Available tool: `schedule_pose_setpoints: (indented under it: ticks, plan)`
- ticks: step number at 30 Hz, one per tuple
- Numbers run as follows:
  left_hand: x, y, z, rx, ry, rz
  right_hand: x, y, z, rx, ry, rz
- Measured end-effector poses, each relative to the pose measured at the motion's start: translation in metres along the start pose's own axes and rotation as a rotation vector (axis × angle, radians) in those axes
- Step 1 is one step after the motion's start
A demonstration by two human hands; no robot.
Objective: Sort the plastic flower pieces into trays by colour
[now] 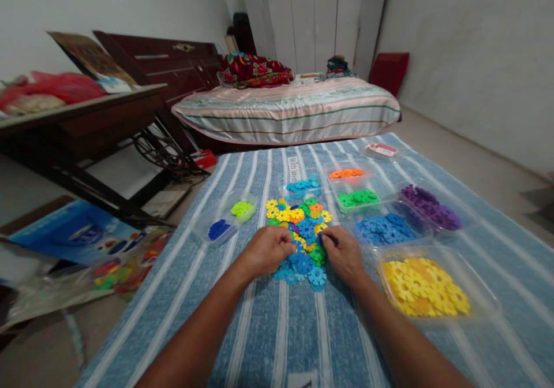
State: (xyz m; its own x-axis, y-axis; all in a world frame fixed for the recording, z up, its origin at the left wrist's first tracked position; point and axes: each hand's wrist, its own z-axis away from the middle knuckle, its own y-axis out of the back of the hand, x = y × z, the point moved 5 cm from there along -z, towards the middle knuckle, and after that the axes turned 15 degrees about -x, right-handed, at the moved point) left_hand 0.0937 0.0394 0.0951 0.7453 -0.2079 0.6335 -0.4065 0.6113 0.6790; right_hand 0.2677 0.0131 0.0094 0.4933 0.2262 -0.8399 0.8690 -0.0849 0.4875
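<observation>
A pile of flat plastic flower-shaped pieces (298, 220) in yellow, blue, green and orange lies in the middle of a blue striped cloth (277, 330). Both my hands rest at the pile's near edge. My left hand (265, 252) has its fingers curled down onto the blue pieces. My right hand (343, 252) is closed in a pinch over a small dark piece at the pile's right side; what exactly it grips is too small to name.
Clear tubs surround the pile: yellow pieces (426, 287) near right, blue (383, 228), purple (430, 206), green (358, 197), orange (346, 173), and a left tub (227, 220) with lime and dark blue. A bed (285, 108) stands behind, a dark table (78, 128) at left.
</observation>
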Motion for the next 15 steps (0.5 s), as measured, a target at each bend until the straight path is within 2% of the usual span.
schedule_pose_setpoints:
  ticks: [2, 6, 8, 11, 15]
  plan:
    - [0.021, -0.003, -0.014, 0.001, -0.048, 0.083, 0.001, -0.001, 0.0, 0.001, -0.003, 0.005]
    - [0.066, -0.012, -0.039, -0.01, -0.229, 0.405, 0.003, 0.0, 0.0, 0.031, -0.01, 0.004]
    - [0.078, -0.011, -0.045, 0.003, -0.29, 0.471, 0.002, 0.0, 0.0, 0.026, -0.005, -0.007]
    - [0.071, -0.008, -0.043, 0.04, -0.263, 0.337, 0.001, 0.0, 0.0, 0.004, -0.003, -0.005]
    - [0.039, -0.015, -0.026, -0.003, -0.117, -0.055, 0.001, 0.0, 0.0, 0.004, -0.003, 0.006]
